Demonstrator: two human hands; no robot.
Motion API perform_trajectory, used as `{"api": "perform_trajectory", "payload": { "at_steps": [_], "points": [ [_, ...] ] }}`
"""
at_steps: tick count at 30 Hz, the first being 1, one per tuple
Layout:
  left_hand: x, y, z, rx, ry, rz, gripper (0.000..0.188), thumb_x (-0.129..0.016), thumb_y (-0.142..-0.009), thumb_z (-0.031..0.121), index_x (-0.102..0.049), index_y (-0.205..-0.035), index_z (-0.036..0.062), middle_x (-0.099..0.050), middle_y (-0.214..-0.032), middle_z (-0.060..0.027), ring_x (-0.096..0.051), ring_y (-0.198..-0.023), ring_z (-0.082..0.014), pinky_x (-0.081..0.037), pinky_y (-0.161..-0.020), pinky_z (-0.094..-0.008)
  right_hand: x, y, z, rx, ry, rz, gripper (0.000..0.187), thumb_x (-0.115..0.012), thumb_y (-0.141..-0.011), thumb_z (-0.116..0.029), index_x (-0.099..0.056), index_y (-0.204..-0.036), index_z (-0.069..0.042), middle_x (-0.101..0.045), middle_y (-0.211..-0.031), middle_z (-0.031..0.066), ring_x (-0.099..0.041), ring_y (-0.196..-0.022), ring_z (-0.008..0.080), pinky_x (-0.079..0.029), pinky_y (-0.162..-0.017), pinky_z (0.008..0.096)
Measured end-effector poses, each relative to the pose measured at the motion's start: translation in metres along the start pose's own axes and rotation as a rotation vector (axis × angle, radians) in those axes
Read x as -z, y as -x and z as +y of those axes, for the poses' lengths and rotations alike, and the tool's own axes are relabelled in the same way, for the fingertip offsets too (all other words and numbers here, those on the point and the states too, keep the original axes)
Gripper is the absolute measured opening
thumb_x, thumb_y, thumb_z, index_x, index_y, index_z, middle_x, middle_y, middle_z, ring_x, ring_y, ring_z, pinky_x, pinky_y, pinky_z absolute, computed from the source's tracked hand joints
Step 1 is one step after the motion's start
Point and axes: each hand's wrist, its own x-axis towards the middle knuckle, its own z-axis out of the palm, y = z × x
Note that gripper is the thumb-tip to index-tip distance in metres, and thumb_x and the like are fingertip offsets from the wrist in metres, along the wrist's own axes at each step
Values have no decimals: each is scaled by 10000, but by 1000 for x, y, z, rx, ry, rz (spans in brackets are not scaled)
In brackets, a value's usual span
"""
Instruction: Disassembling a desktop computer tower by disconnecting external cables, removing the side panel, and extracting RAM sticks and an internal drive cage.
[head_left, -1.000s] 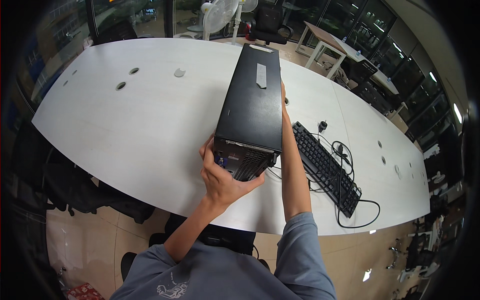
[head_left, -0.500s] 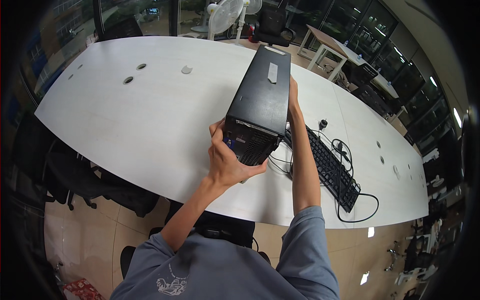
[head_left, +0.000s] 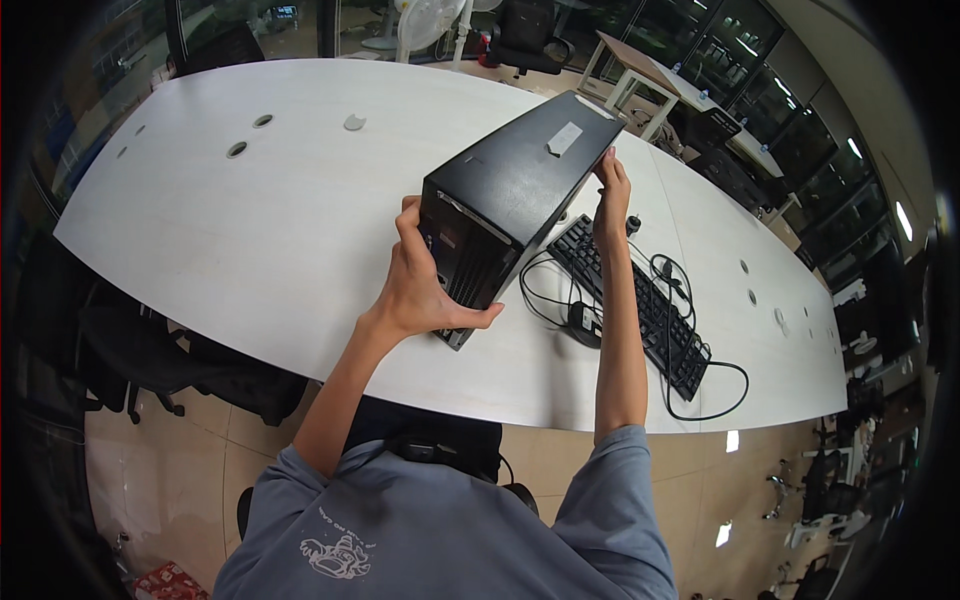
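Note:
A black computer tower (head_left: 515,170) is held between my two hands above the white table, its far end angled to the right. The rear panel with its vent grille and ports faces me. My left hand (head_left: 412,290) grips this near end, thumb spread along the lower edge and fingers round the left side. Against the tower's right side, toward the far end, my right hand (head_left: 613,205) presses with its fingers extended upward. Whether the tower's underside touches the table is hard to make out.
Right of the tower lie a black keyboard (head_left: 668,330), a black mouse (head_left: 585,322), a plug (head_left: 633,225) and looped black cable (head_left: 735,400). The white table (head_left: 270,220) has cable holes and a small grey disc (head_left: 354,123). Office chairs (head_left: 165,350) stand at the left edge.
The tower has turned, its far end swinging right and its near end shifting left and up. Both hands moved with it; more of my right hand's fingers now show. The view has shifted slightly.

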Motion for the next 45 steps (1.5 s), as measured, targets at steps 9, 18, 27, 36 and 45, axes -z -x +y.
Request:
{"api": "perform_trajectory", "payload": {
  "at_steps": [9, 18, 27, 36, 45],
  "points": [
    [-30, -7, 34, 209, -45, 319, 1144, -893, -586, 447, -199, -1339, -62, -417, -1179, -228, -553, -996, -348, -494, -796, -424, -1, -42, 6, -7, -221, -155, 686, -371, -957, -653, -578, -1233, -60, -607, -1192, 50, -519, -1117, 168, -353, -976, 342],
    [-13, -38, 7, 52, -13, 301, 943, -821, -644, 401, -263, -1233, -79, -465, -1033, -202, -639, -781, -304, -546, -619, -378, 7, -52, 8, -107, -361, -426, 826, -334, -929, -708, -467, -1378, -27, -562, -1325, 79, -487, -1238, 202, -327, -1070, 371],
    [29, -78, -97, 85, 172, 85, 838, -748, -709, 365, -304, -1289, -48, -604, -1052, -212, -630, -944, -280, -499, -844, -361, -6, -40, 8, -63, -409, -207, 677, -409, -970, -606, -527, -1271, -11, -583, -1262, 87, -514, -1164, 183, -333, -1061, 326],
    [47, -90, -144, 125, 290, -36, 901, -760, -666, 420, -319, -1331, 1, -533, -1145, -141, -524, -1079, -252, -395, -972, -368, -22, -19, -9, -77, -371, -90, 718, -448, -965, -587, -461, -1359, 14, -538, -1323, 90, -488, -1223, 197, -327, -1076, 327],
    [24, -63, -141, 266, 567, 111, 1001, -742, -656, 440, -270, -1433, 21, -416, -1336, -181, -387, -1284, -305, -304, -1079, -413, -10, -10, 2, 5, -290, -127, 612, -407, -1007, -523, -517, -1299, 3, -549, -1315, 76, -475, -1228, 174, -285, -1102, 325]
  ]
}}
